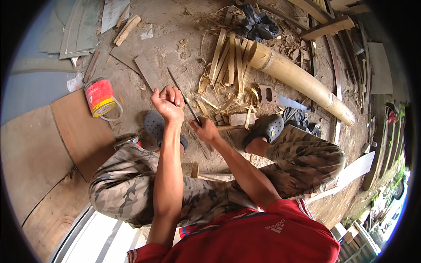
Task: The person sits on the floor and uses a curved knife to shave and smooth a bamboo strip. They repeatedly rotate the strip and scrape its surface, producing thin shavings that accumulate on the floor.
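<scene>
My right hand (205, 129) grips the dark handle of a long, narrow-bladed knife (180, 92). The blade points up and to the left, away from me. Beside the blade, my left hand (168, 105) is turned palm up with its fingers loosely bent and the thumb apart. Nothing shows in its palm. Whether those fingertips touch the blade, I cannot tell. Both hands are in front of my knees, between my feet in grey clogs (271, 127).
A thick bamboo pole (298, 79) lies at the right, beside split bamboo strips (228, 59) and curled shavings. A handsaw (280, 98) is near my right foot. To the left stands a red and yellow bucket (101, 97). Black plastic (256, 24) lies at the back.
</scene>
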The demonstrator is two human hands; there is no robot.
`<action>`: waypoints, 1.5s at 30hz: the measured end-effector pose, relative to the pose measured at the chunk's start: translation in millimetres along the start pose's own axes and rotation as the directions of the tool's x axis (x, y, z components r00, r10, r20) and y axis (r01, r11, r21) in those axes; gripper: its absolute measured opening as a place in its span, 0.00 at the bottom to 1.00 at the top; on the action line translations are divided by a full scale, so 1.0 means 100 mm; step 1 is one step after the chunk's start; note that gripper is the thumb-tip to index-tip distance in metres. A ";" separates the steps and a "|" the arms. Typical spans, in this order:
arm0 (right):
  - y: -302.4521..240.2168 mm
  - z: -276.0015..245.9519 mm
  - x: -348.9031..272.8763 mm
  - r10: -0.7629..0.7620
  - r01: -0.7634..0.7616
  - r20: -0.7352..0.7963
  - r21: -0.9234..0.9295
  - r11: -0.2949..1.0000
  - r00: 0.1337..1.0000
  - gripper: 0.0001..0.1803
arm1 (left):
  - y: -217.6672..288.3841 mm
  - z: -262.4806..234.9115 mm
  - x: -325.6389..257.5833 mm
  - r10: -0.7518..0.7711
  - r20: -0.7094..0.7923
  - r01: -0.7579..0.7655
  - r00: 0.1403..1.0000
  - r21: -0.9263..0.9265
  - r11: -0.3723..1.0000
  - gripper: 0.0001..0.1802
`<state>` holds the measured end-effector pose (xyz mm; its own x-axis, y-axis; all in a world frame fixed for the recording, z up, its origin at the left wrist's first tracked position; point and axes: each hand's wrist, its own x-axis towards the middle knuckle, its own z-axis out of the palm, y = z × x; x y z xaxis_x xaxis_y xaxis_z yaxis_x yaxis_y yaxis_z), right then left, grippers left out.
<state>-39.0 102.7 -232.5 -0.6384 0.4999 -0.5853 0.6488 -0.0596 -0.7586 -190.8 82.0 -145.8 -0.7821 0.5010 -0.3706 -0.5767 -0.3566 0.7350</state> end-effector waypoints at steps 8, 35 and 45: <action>0.00 -0.07 -0.14 -0.054 0.044 -0.120 -0.089 0.995 0.991 0.23 | -0.07 0.08 -0.01 -0.011 -0.056 0.013 0.998 0.035 0.999 0.30; -0.07 0.08 -0.03 -0.202 0.203 -0.315 -0.030 0.979 0.927 0.18 | -0.13 -0.06 -0.07 0.076 -0.009 -0.075 0.997 0.092 0.993 0.29; -0.37 -0.22 -0.06 0.084 -0.083 0.063 -0.014 0.996 0.994 0.18 | -0.10 -0.08 -0.02 0.083 -0.019 -0.081 0.996 0.068 0.994 0.29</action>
<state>-49.4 120.9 -194.6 -0.6063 0.4380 -0.6637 0.7055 -0.0888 -0.7031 -185.3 78.4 -157.0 -0.8316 0.4544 -0.3193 -0.4936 -0.3416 0.7998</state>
